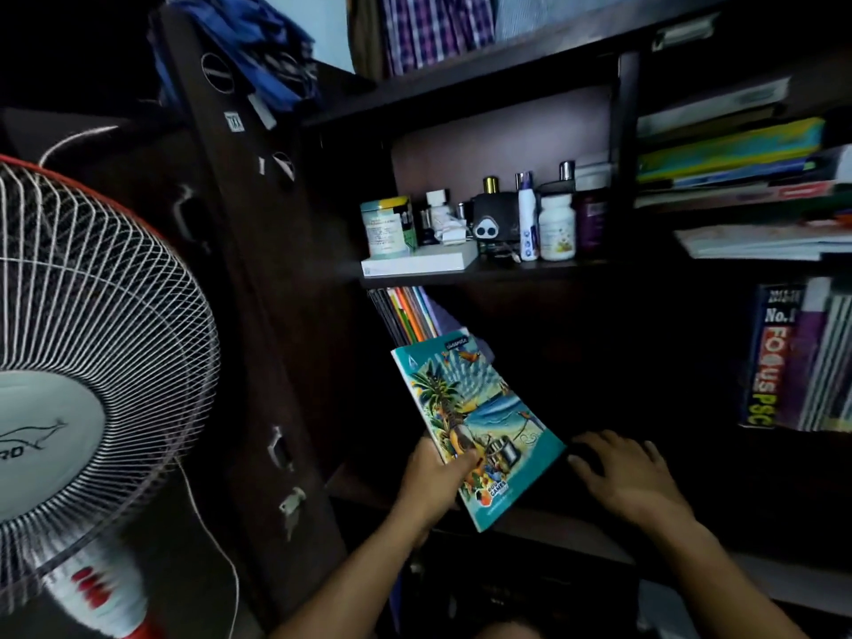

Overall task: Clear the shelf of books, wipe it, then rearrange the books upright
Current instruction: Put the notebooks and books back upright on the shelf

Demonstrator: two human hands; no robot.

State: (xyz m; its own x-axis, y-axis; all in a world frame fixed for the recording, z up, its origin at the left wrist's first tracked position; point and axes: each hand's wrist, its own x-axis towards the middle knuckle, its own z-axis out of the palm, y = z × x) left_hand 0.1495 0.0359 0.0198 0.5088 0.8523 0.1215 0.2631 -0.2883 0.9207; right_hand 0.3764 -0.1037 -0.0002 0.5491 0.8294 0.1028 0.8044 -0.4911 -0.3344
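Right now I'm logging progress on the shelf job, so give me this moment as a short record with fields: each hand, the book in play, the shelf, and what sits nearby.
left hand: grips the teal notebook by its lower left edge
right hand: open, fingers spread, resting on the dark shelf
teal notebook: tilted, held just in front of the shelf opening
dark shelf: mostly bare
upright notebooks: leaning at the shelf's far left
shelf above: bottles and a tin
left of the shelf: pedestal fan

Dim room, dark wooden shelving unit (461, 92) against a pale lilac wall (498, 145). At near left, white pedestal fan (83, 362) with red trim and thin white cord (216, 541). Above, far, hanging checked clothes (433, 30) and blue fabric (258, 53).
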